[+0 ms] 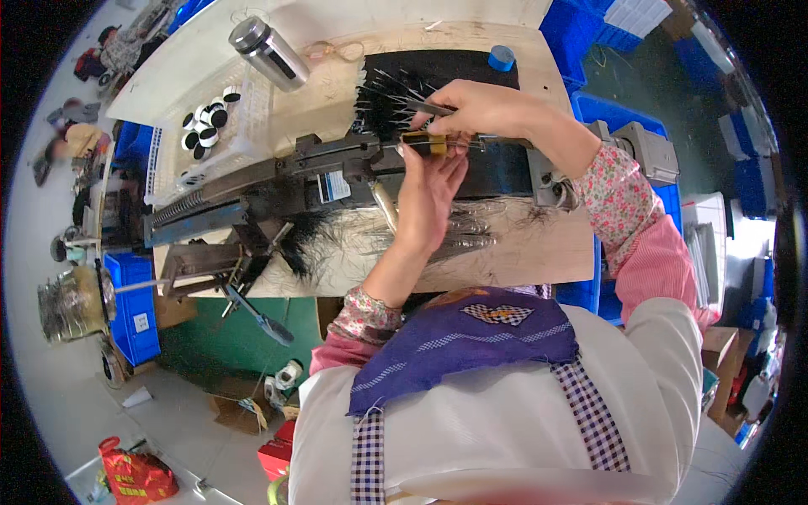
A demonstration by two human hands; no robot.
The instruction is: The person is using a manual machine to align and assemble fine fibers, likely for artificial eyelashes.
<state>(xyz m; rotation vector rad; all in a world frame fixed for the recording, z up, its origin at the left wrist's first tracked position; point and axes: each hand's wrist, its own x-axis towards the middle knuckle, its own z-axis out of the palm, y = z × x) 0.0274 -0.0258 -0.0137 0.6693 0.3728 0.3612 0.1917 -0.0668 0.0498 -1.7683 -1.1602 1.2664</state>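
Holding grey metal tool narrowly in right hand, pinching yellow block from near side with left hand. Could scratch left hand, if turning tool carelessly.

Worktop was barred midway by metal machine, far left was blocked by basket and flask, near-right corner was left open

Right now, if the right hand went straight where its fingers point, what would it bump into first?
Probably the spiky black bristles, just left of the right hand, though one view can't show their exact height.
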